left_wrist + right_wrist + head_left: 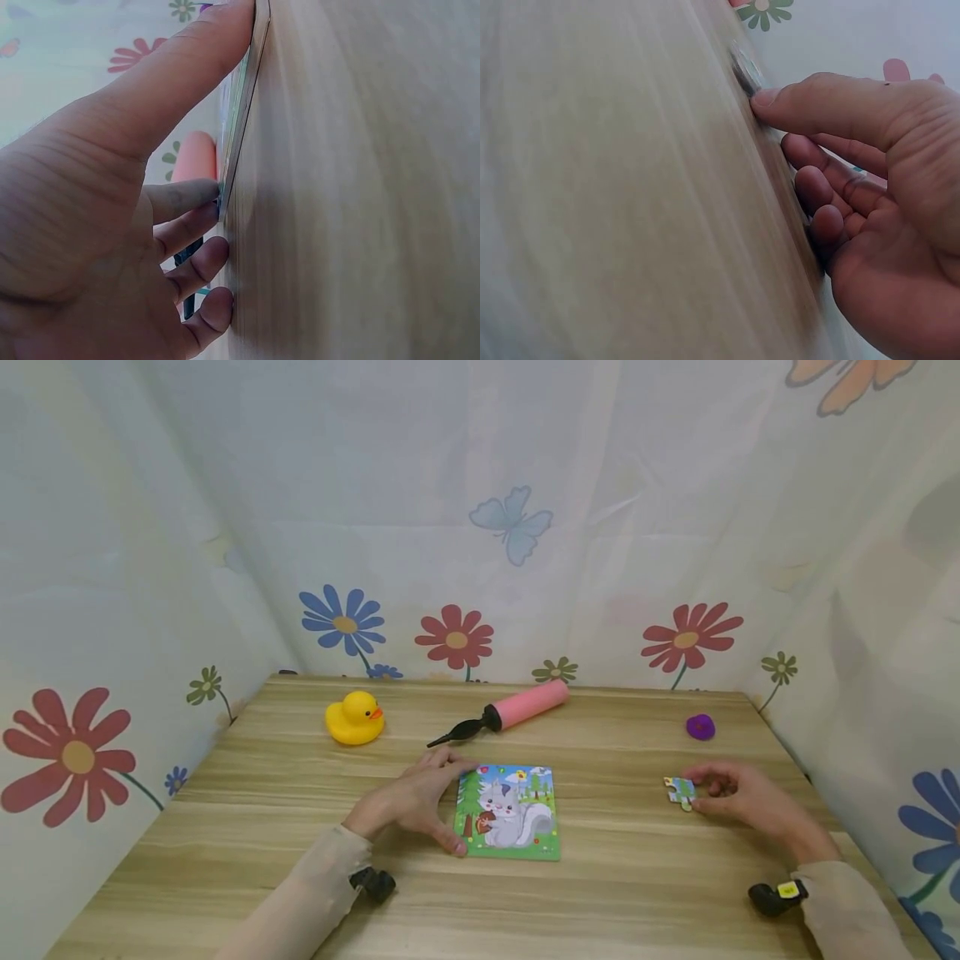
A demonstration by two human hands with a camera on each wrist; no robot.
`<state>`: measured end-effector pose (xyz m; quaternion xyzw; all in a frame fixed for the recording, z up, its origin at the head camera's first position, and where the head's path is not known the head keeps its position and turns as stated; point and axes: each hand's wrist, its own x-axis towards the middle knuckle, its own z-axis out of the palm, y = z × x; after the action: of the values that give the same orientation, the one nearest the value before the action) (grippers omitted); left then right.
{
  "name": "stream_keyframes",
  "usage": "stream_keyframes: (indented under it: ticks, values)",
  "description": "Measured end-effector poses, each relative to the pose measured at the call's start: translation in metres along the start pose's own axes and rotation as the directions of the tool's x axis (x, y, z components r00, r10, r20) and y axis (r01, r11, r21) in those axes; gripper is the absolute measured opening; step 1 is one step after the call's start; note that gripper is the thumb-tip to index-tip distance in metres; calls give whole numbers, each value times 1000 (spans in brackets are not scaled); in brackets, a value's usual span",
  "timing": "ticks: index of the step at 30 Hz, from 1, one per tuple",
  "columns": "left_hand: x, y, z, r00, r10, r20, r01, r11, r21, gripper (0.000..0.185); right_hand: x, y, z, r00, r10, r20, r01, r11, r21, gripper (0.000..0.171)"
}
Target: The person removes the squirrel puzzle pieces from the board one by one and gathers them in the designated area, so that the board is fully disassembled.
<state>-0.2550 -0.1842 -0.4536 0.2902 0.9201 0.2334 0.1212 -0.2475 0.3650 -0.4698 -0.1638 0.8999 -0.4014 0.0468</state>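
A squirrel picture puzzle board (508, 812) lies flat on the wooden table (622, 893), near the middle. My left hand (431, 802) rests against the board's left edge, thumb at the near corner and fingertips at the far corner. In the left wrist view the thumb and fingertips of the left hand (150, 225) touch the thin edge of the board (238, 127). My right hand (723, 795) is at the right of the table and pinches a small loose puzzle piece (681, 792) that lies on the wood. In the blurred right wrist view the thumb (817, 105) presses at the piece (745, 70).
A yellow rubber duck (354, 718) sits at the back left. A pink hand pump with a black nozzle (517, 710) lies behind the board. A small purple object (701, 727) is at the back right. Flower-print curtains close in three sides.
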Motion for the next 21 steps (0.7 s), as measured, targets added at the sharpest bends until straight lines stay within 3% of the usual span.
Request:
stream_keyframes:
  ticks: [21]
  values:
    - [1, 0, 1, 1000, -15, -1, 15, 1000, -1, 125, 0, 0, 1, 1000, 7, 0, -7, 1000, -21, 44]
